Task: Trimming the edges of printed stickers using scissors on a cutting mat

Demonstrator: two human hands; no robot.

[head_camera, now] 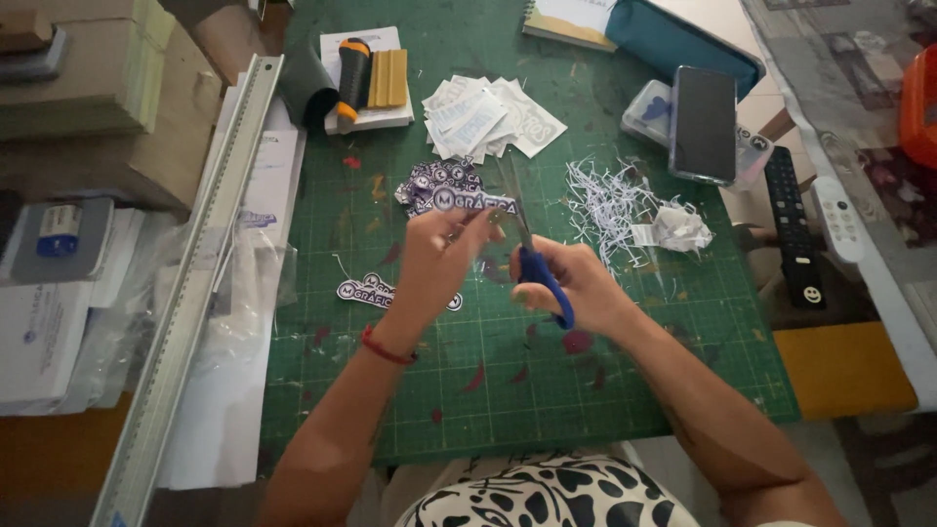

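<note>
My left hand [436,259] pinches a dark purple sticker with white lettering [475,203] above the green cutting mat [625,381]. Blue-handled scissors [540,276] sit in my right hand [576,283], their blades [514,200] pointing away from me and meeting the sticker's right end. A finished cut sticker [366,291] lies flat on the mat just left of my left wrist. A small pile of dark stickers [439,181] rests beyond my hands. A red band circles my left wrist.
White paper shreds [610,205] and a crumpled scrap [680,229] lie right of the scissors. White cut sheets [488,117] sit at the back. A phone [703,122], remote [793,229], long metal ruler [190,293], utility knife [351,83] and yellow squeegee [387,76] surround the mat.
</note>
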